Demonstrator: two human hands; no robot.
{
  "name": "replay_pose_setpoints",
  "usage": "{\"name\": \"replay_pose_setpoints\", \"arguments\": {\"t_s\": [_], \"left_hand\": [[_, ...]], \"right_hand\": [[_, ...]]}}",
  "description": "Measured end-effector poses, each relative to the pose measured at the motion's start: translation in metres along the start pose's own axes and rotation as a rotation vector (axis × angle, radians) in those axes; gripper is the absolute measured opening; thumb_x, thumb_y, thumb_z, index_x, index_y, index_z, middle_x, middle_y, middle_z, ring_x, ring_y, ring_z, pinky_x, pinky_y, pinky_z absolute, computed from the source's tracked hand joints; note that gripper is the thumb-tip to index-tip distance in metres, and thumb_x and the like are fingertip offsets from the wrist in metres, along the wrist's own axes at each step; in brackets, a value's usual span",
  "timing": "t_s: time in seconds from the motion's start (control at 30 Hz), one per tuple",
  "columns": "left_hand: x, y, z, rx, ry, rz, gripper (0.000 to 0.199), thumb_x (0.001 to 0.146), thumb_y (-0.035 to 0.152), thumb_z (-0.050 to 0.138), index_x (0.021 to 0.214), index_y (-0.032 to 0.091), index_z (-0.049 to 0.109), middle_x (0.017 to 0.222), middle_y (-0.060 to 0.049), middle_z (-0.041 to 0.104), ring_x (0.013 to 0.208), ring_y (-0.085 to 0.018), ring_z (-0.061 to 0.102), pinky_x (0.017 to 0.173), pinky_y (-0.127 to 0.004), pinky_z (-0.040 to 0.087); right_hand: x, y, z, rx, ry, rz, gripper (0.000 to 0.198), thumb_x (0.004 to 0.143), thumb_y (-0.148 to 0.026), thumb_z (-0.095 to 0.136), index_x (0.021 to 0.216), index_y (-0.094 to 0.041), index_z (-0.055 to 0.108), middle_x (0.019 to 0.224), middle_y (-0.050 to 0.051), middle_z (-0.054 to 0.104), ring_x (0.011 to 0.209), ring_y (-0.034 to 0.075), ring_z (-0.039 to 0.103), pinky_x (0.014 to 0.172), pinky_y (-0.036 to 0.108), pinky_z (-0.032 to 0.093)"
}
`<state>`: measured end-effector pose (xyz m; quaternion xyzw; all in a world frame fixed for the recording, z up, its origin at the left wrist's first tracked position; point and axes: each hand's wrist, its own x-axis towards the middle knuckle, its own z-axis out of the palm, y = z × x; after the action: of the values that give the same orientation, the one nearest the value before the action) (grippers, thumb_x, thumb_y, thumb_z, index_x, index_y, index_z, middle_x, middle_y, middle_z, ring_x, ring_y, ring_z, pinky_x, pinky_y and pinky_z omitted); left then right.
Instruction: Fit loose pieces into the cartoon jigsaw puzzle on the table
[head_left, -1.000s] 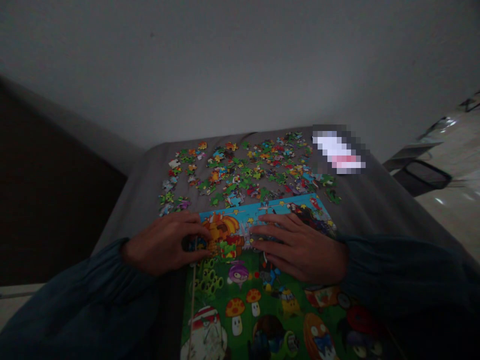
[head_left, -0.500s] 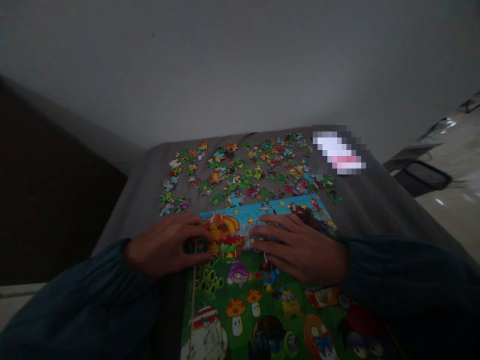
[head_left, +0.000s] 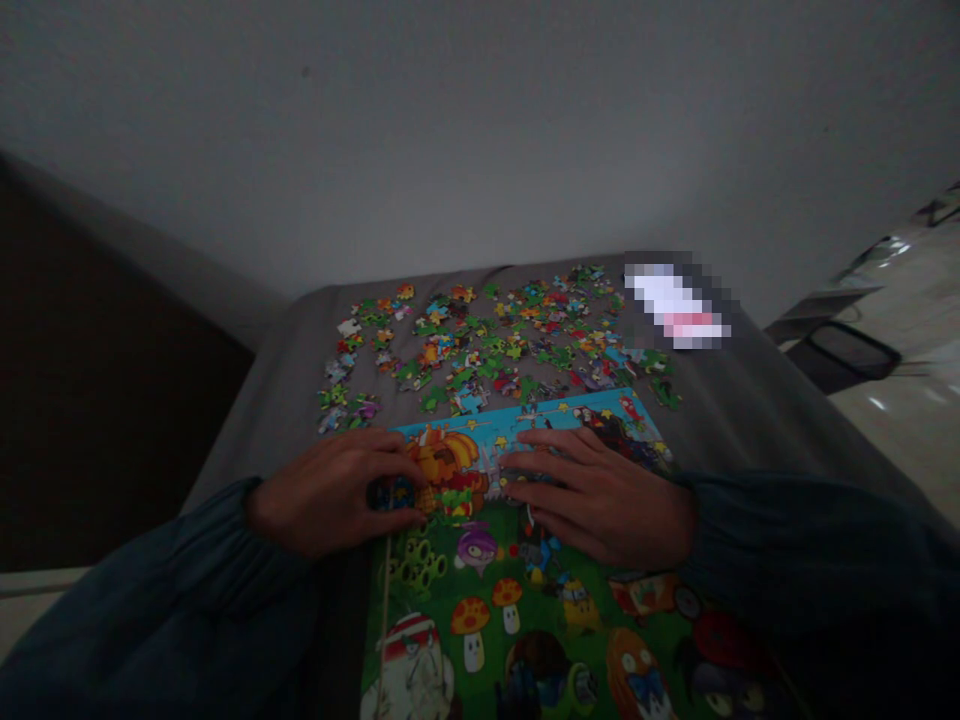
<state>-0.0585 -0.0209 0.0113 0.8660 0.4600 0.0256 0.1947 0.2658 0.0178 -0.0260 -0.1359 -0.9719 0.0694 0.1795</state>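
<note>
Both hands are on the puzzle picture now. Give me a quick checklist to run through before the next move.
1. Left hand on the puzzle picture's left edge: ok.
2. Right hand flat on the picture's upper part: ok.
3. Piece pinched in either hand: cannot tell, too dark.
4. Loose pieces spread face up beyond the picture: ok.
5. Picture lying flat on the grey surface: ok.
6. Blurred-out object apart from both hands: ok.

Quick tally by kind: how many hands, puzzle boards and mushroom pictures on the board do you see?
Hands: 2, left hand and right hand
Puzzle board: 1
Mushroom pictures: 2, and
Total: 5
Loose pieces too many to count.
</note>
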Motion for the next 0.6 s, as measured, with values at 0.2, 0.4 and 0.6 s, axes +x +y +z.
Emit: {"name": "replay_pose_setpoints", "arguments": {"t_s": [0.2, 0.4, 0.6], "left_hand": [[-0.0001, 0.0015, -0.0009, -0.01, -0.035, -0.023, 0.023, 0.092, 0.047, 0.068, 0.103, 0.028, 0.075, 0.101, -0.003, 0.071, 0.094, -0.021, 0.067, 0.082, -0.033, 0.05], [0.0004, 0.0032, -0.0013, -0.02, -0.014, -0.035, 0.021, 0.09, 0.046, 0.07, 0.101, 0.029, 0.076, 0.1, -0.003, 0.07, 0.092, -0.021, 0.067, 0.081, -0.033, 0.05], [0.0006, 0.0019, -0.0009, -0.027, -0.009, -0.019, 0.023, 0.09, 0.046, 0.07, 0.102, 0.027, 0.075, 0.099, -0.003, 0.071, 0.092, -0.022, 0.067, 0.08, -0.033, 0.05]], "right_hand": [[0.0003, 0.0001, 0.0007, 0.004, 0.006, -0.001, 0.027, 0.104, -0.023, 0.049, 0.124, -0.017, 0.066, 0.139, 0.007, 0.064, 0.135, 0.028, 0.047, 0.1, 0.044, 0.048], [0.0001, -0.0002, 0.0006, 0.002, 0.0, -0.001, 0.028, 0.104, -0.024, 0.048, 0.125, -0.017, 0.066, 0.139, 0.008, 0.064, 0.135, 0.028, 0.047, 0.1, 0.044, 0.048], [0.0009, 0.0005, 0.0009, 0.004, 0.019, -0.009, 0.027, 0.104, -0.023, 0.049, 0.124, -0.016, 0.066, 0.138, 0.008, 0.065, 0.134, 0.029, 0.048, 0.099, 0.045, 0.048]]}}
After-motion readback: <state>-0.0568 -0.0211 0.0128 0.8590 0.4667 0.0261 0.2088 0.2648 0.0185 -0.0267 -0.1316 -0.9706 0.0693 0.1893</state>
